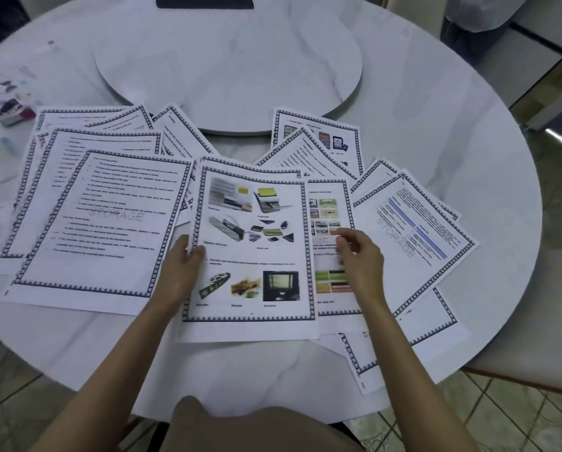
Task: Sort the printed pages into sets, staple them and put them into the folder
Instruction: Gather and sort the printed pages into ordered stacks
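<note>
printed pages (pixel 100 220) were fanned out across the near half of the round white counter (pixel 240 370), all overlapping: text sheets to the left, a sheet with a "storage" watermark to the right. dead centre, on top of the pile, lay the picture page (pixel 252 249). the left hand (pixel 183 259) had it by the left edge, fingers (pixel 193 252) curled round the paper and thumb on the printed side. the right hand (pixel 359 252) was over the cassette page (pixel 330 220), which lay just beside the picture page and partly tucked under it. its fingers (pixel 346 239) were curled in with the thumb close to the forefinger, but blur hid whether they pinched the sheet or only touched it. behind the spread sat a raised round turntable (pixel 227 70), the farthest sheets reaching its near rim. far left was a small box (pixel 12 112), blurred. at the far edge lay a dark flat thing (pixel 204 1), cut off by the frame.
</note>
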Demonstrator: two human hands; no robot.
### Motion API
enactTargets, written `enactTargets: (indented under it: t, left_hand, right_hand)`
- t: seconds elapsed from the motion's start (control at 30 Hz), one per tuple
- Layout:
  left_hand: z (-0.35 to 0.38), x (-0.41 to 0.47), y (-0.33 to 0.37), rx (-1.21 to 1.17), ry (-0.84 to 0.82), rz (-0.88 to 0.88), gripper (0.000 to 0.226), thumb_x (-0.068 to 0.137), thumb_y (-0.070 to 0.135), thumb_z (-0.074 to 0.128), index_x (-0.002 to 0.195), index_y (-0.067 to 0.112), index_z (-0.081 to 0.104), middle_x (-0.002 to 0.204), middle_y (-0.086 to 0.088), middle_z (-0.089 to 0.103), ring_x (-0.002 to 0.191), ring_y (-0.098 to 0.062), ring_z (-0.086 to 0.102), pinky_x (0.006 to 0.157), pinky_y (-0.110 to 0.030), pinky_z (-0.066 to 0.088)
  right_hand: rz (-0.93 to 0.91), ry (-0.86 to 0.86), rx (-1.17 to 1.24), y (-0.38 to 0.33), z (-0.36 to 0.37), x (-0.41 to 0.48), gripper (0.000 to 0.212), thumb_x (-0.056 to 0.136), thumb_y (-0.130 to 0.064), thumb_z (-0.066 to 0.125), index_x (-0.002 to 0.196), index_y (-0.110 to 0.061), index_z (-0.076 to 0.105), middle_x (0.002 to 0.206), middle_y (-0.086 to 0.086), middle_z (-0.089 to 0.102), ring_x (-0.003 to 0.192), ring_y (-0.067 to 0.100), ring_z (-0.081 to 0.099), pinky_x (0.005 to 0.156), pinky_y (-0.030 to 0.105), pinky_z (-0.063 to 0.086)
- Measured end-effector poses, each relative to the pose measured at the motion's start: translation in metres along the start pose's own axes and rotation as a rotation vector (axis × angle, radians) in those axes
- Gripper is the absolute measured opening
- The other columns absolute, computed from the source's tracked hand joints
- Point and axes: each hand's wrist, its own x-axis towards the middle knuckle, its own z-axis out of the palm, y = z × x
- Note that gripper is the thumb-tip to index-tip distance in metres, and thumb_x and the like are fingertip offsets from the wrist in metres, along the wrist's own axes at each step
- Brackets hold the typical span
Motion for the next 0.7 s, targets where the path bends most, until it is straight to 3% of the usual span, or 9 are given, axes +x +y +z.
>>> enactTargets:
  t: [0.1,0.33,0.6,0.7]
  left_hand:
    - [-0.019,0.001,-0.004,0.035,0.052,0.038,0.024,0.098,0.017,0.04,0.117,0.007,0.051,0.109,-0.001,0.055,0.103,-0.022,0.052,0.087,-0.031,0.038]
    - [-0.055,0.0,-0.016,0.053,0.169,0.032,0.009,0.098,0.017,0.039,0.102,0.015,0.048,0.094,-0.001,0.054,0.093,-0.02,0.048,0.081,-0.032,0.035]
    - [-0.073,0.005,-0.027,0.055,0.166,-0.008,0.023,0.098,0.019,0.04,0.113,0.007,0.053,0.104,-0.004,0.054,0.096,-0.02,0.049,0.085,-0.032,0.037]
    - [-0.076,0.005,-0.029,0.039,0.149,-0.032,0.011,0.098,0.019,0.041,0.098,0.016,0.052,0.097,-0.001,0.053,0.097,-0.018,0.048,0.084,-0.03,0.035]
  right_hand:
    - [-0.008,0.079,-0.102,0.009,-0.018,0.007,0.022,0.09,-0.014,0.056,0.111,-0.009,0.063,0.111,0.01,0.061,0.089,0.013,0.055,0.072,0.01,0.041]
    - [0.054,0.039,-0.382,0.025,-0.024,0.009,0.039,0.086,-0.023,0.063,0.118,-0.001,0.055,0.12,0.019,0.048,0.114,0.033,0.046,0.098,0.038,0.039]
    - [0.052,0.031,-0.61,0.019,-0.009,0.001,0.052,0.084,-0.029,0.064,0.125,-0.001,0.048,0.125,0.019,0.044,0.117,0.033,0.039,0.095,0.042,0.036]
    - [0.069,0.044,-0.622,0.016,-0.006,0.0,0.05,0.084,-0.025,0.064,0.125,0.0,0.047,0.124,0.021,0.045,0.117,0.034,0.04,0.094,0.042,0.036]
